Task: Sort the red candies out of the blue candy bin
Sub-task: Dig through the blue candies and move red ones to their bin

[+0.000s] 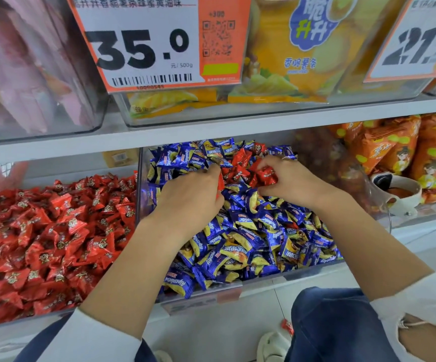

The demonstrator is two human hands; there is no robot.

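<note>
The clear blue candy bin (pixel 261 279) sits at centre, full of blue and yellow wrapped candies (pixel 251 239). A cluster of red candies (pixel 240 163) lies at its back. My left hand (pixel 190 194) is down in the bin, fingers curled around a red candy whose edge shows at the fingertips. My right hand (pixel 287 178) pinches a red candy (pixel 266 175) at the right side of the red cluster. Left of this bin stands a clear bin (pixel 29 320) filled with red candies (pixel 50 231).
A shelf (pixel 211 131) with clear snack tubs and price tags hangs close above the bins. Orange snack bags (pixel 394 150) and a white scoop (pixel 399 194) fill the bin to the right. One red candy (pixel 287 326) lies on the floor by my shoe (pixel 273 346).
</note>
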